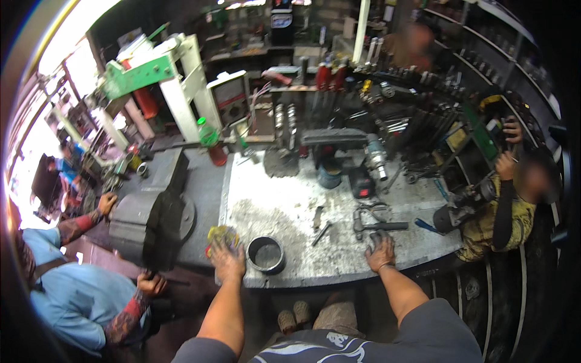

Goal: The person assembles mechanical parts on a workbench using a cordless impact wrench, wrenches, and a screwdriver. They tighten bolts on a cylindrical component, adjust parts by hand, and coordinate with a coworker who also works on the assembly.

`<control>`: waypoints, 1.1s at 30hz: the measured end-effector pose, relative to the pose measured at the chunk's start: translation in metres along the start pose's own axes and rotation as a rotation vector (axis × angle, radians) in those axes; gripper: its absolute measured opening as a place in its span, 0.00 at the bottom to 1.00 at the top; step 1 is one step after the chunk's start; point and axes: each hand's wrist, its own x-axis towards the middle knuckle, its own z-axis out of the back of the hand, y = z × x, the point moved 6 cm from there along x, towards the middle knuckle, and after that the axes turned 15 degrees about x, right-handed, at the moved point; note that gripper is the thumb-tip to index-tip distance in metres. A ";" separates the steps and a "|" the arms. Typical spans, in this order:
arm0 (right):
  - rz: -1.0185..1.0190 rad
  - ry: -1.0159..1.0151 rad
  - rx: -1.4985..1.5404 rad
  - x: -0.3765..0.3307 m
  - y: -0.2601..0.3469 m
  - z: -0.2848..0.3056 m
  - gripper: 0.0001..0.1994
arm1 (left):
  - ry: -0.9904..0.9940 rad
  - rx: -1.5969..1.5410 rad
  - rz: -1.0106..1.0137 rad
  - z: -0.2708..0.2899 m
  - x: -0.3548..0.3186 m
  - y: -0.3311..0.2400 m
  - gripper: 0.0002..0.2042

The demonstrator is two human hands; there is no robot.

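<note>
While the left hand (229, 257) lies on top of a yellow and red rag (223, 232), the rag sits on the near left part of the bench (290, 196). The left fingers are a bit spread, but I cannot tell if they grip the rag. Just to the right of that hand stands a dark, round tube (265, 244), open at the top. The right hand (381, 251) rests flat on the bench with its fingers spread wide. Their tips are just on the near side of the handle of a hammer (394, 226); I cannot tell if they touch it. Between the two hands, a bit farther back, lies a short metal bar (321, 233). Behind are a blue-green power tool (376, 158) and a bottle (216, 154) with a green cap and something red inside. On the left is a big gray vise (145, 212), and a person in a light blue shirt (85, 296) stands beside it.
</note>
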 end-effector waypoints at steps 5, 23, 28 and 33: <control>0.062 -0.050 -0.063 -0.003 0.007 0.000 0.28 | 0.011 -0.017 0.020 0.006 -0.009 0.003 0.45; 0.006 0.018 -0.009 -0.003 0.013 0.009 0.27 | 0.010 -0.010 0.012 0.005 -0.007 0.003 0.45; -0.003 0.037 -0.035 -0.004 0.010 0.002 0.26 | 0.079 0.012 0.018 -0.005 -0.005 0.007 0.47; 0.040 -0.016 -0.038 -0.001 0.006 0.000 0.26 | -0.038 -0.002 0.013 -0.003 -0.006 0.008 0.45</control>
